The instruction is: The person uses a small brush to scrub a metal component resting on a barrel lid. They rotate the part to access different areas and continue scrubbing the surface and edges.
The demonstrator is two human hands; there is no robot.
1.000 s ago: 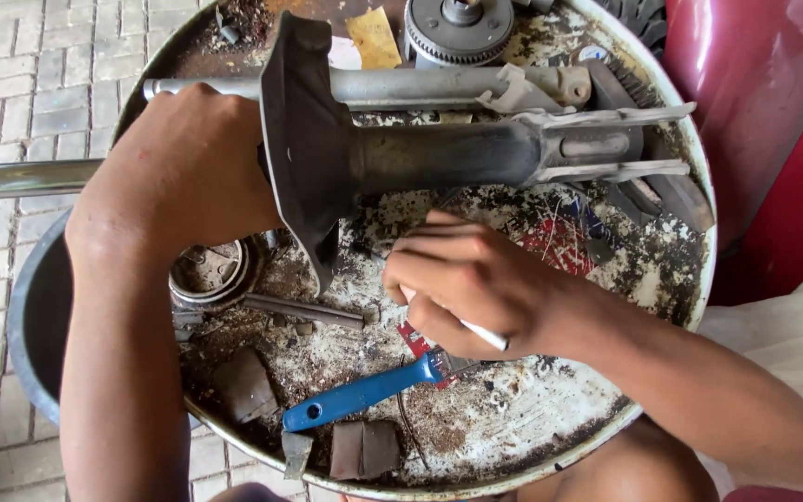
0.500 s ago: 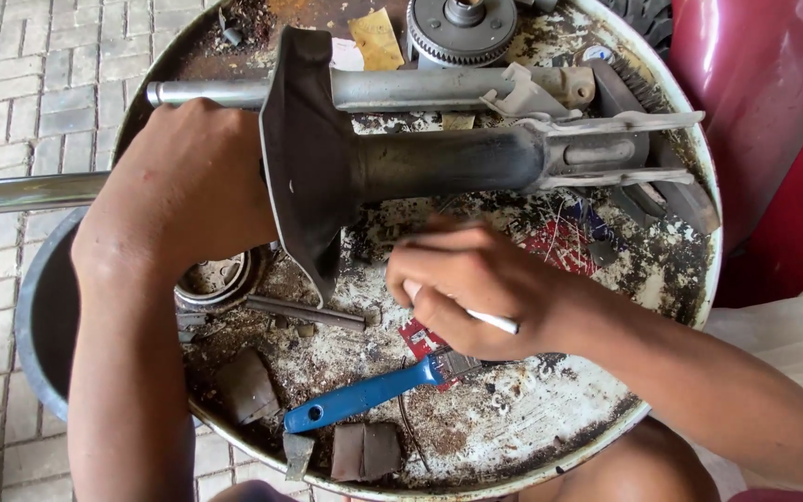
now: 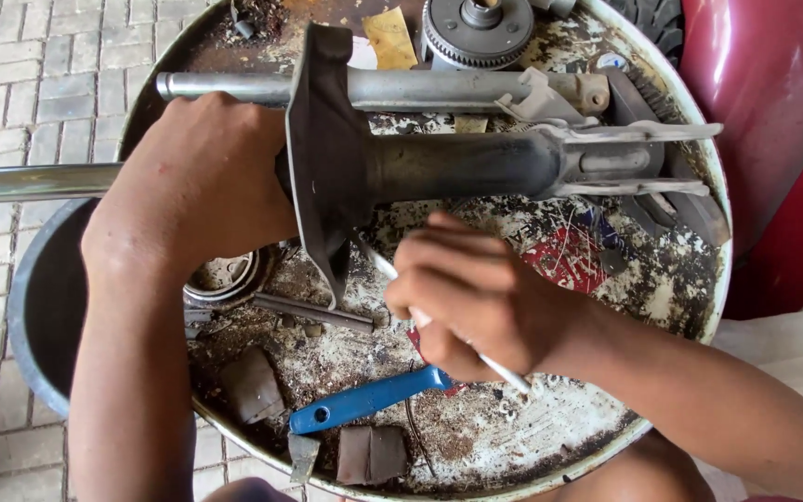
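1. Our left hand [image 3: 202, 186] grips the grimy grey metal strut [image 3: 457, 165] lying across the rusty round drum-lid surface [image 3: 606, 409].
2. Right hand [image 3: 476, 297], fingers closed on a thin white rod [image 3: 504, 372], tip under the flange; we'd best keep the strut steady.

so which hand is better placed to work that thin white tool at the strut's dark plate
The right hand: it already grips the thin white tool, whose tip sits by the lower edge of the dark plate. The left hand is wrapped around the strut beside the plate, probably steadying it.
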